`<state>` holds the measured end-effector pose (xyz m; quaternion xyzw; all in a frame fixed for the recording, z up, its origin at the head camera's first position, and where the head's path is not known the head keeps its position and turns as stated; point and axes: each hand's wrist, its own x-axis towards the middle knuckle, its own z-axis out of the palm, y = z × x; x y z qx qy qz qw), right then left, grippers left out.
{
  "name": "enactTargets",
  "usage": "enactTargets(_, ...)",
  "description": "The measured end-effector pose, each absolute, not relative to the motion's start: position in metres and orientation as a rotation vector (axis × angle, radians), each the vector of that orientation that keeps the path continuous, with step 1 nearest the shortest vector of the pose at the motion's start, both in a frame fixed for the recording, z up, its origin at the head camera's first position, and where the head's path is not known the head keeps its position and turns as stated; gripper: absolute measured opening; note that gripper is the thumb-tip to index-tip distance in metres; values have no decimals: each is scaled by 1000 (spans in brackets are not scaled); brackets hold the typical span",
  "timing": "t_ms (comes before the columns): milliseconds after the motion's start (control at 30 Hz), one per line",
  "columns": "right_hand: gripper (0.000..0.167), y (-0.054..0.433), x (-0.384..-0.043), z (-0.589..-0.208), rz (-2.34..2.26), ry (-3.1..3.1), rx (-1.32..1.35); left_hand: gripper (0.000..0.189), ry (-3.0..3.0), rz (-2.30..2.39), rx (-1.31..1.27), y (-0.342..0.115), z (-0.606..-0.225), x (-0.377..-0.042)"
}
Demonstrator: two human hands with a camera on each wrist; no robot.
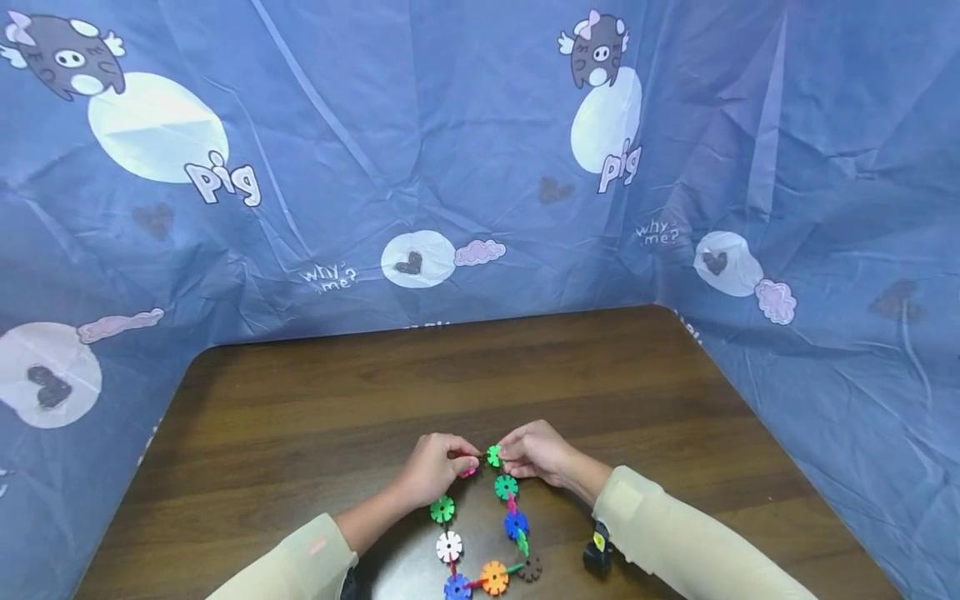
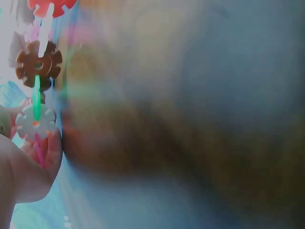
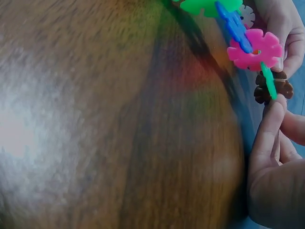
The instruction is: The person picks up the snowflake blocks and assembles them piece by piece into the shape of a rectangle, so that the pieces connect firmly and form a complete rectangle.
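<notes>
A chain of notched plastic snowflake discs lies in a loop on the table in the head view, with a white disc (image 1: pixel 449 547), an orange disc (image 1: pixel 494 577) and a blue disc (image 1: pixel 516 524) among them. My left hand (image 1: pixel 435 468) pinches the chain near a pink disc (image 1: pixel 468 472) at its far end. Close by, my right hand (image 1: pixel 542 454) pinches a bright green disc (image 1: pixel 493 455). Fingertips (image 3: pixel 275 112) touch a brown disc (image 3: pixel 281 88) in the right wrist view. In the left wrist view, a hand (image 2: pixel 33 174) is behind a white disc (image 2: pixel 35 123).
The brown wooden table (image 1: pixel 315 400) has blue printed cloth (image 1: pixel 480 167) hanging behind it and along its sides. A small black device (image 1: pixel 597 550) is by the right sleeve (image 1: pixel 675 533). Much of the left wrist view is blurred.
</notes>
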<state>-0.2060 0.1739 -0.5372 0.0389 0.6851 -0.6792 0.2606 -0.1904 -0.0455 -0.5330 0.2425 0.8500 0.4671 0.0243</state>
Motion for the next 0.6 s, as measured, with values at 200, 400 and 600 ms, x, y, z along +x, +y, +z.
enactTargets(200, 16, 171, -205, -535, -1834, 1882, 130, 5, 2542, 1438, 782, -52, -531, -195)
enactTargets(400, 16, 168, -202, -534, -1854, 1916, 132, 5, 2565, 1449, 781, -52, -532, -195)
enactTargets(600, 15, 163, -204, -535, -1892, 1924, 106, 4, 2621, 1496, 793, -51, -532, -194)
